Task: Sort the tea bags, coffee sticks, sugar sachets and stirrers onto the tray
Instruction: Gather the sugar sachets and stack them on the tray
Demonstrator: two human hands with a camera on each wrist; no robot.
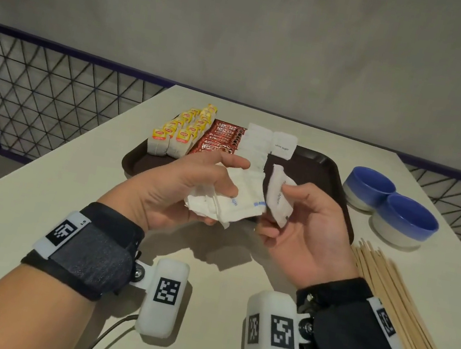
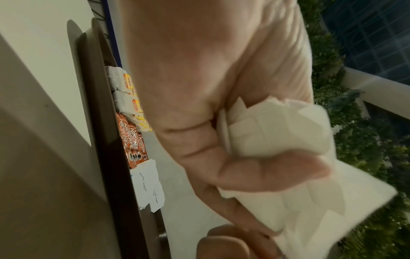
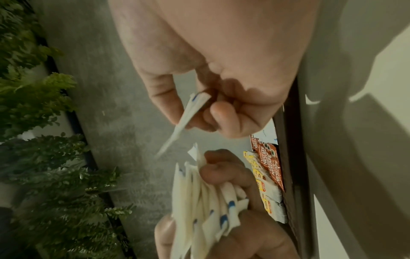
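My left hand [image 1: 191, 186] grips a bunch of white sugar sachets [image 1: 227, 204] above the near edge of the dark brown tray [image 1: 324, 165]. The same bunch [image 2: 288, 166] fills the left wrist view, fanned out. Just to its right, my right hand [image 1: 293, 211] pinches a single sugar sachet [image 1: 278, 197] between thumb and fingers, seen edge-on as a thin sachet [image 3: 188, 115] in the right wrist view. On the tray lie rows of yellow-tagged tea bags [image 1: 181, 133], red coffee sticks [image 1: 222, 140] and white sugar sachets [image 1: 261, 143]. Wooden stirrers [image 1: 400, 316] lie on the table at the right.
Two blue-and-white bowls [image 1: 368, 190] [image 1: 405, 223] stand on the beige table [image 1: 37, 204] right of the tray. A wire mesh fence [image 1: 40, 90] runs behind the table on the left. The tray's right half [image 1: 314, 172] is bare.
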